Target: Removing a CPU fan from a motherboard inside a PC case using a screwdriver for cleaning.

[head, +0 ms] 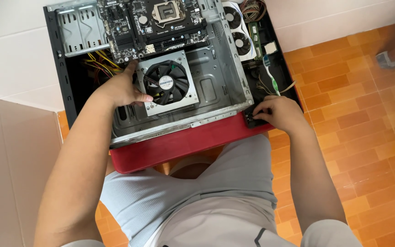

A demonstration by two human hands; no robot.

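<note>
The person sits w/ an open desktop PC case [216, 68] lying on its side across a red stool [184, 144] in front of their lap, so the inside faces up into view. Left hand [122, 89] rests on the power supply unit [170, 82], fingers spread over its left edge and thumb laid along the front of the fan grille; it looks like a steadying hold that keeps the PSU seated in the case, not a lift. Just beyond that hand sit the yellow and black cables [99, 64], and further out the motherboard [154, 25] w/ its bare CPU socket. Right hand [282, 112] is at the near right corner of the case, fingers curled tight on a small black part [248, 119]; what kind of part, can't tell. Just beyond its knuckles lies a toothbrush [270, 75], w/ a graphics card [238, 32] further out, both on the black side panel [282, 75].
</note>
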